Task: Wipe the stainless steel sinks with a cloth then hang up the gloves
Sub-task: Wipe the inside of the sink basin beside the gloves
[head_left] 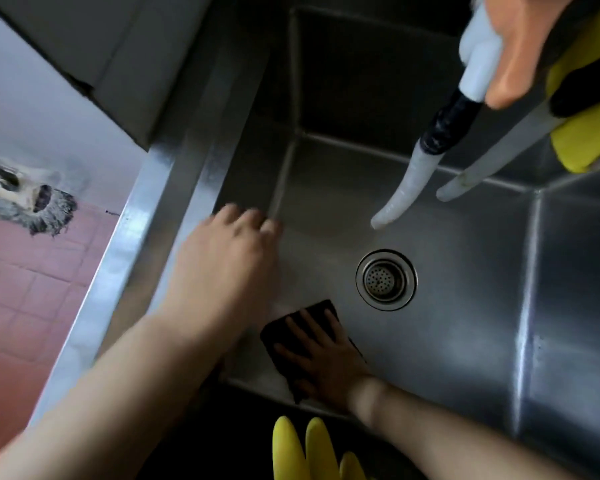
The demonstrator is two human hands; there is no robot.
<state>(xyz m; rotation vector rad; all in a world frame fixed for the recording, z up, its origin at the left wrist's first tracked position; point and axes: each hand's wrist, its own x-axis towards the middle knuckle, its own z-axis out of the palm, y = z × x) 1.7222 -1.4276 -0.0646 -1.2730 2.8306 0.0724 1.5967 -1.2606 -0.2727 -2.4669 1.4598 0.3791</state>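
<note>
I am bracing my left hand (229,258) on the sink (465,306) rim, fingers curled loosely, grasping nothing. My right hand (323,358) is pressing the dark cloth (312,313) flat on the basin floor, fingers spread: wiping is underway. Next, I judge, sweeping toward the drain (386,280). Yellow gloves (309,452) are waiting below. No writing is readable.
</note>
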